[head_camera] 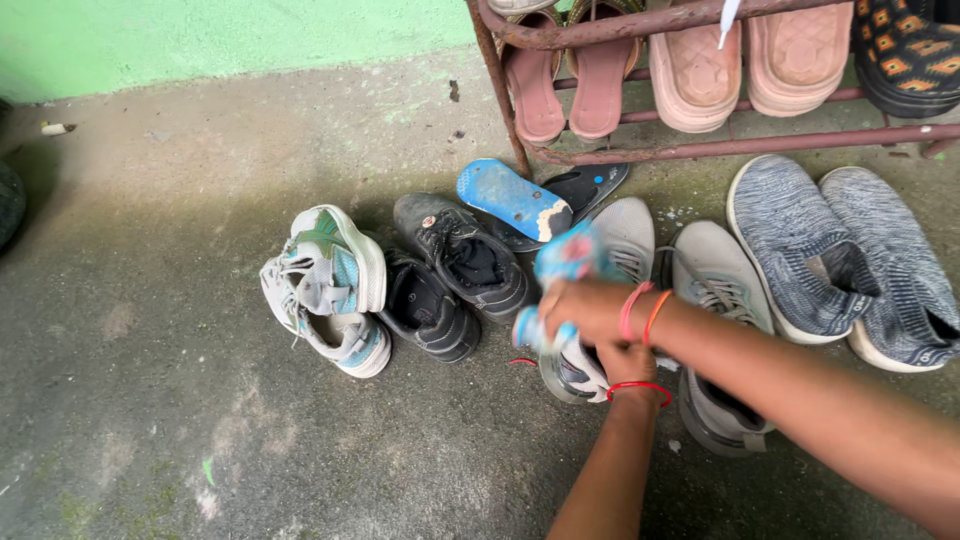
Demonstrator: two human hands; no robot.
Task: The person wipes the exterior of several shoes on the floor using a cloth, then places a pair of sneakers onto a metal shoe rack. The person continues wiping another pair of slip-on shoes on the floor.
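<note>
A: How many shoes are on the floor [180,330]?

B: Eight. Two grey shoes with teal bits, two black shoes [450,275], two light grey shoes, and two knit shoes [850,260]. There is also one blue sandal [512,198] lying on one dark sandal [590,185].

A: And on the rack [700,150]?

B: Two thin pink sandals [565,85], two fat pink slides [745,60], and one dark patterned shoe at the far end.

A: What are the hands doing?

B: The right hand [590,308] is closed around a blue cloth [570,262]. The cloth is blurry. It sits right on top of the grey shoe [600,300]. The left hand [628,362] is just under the right one, at the heel of that shoe. He cannot tell how tight its fingers are, since the right arm hides them.

A: Which way does the shoe point?

B: It lies long-ways, heel near the person, toe up toward the rack and a bit to the right.

A: What is next to the hands?

B: Its twin, the other grey shoe [722,330], is just right of them. The black shoes are just left. The teal pair [330,285] is farther left, one stacked on the other.
</note>
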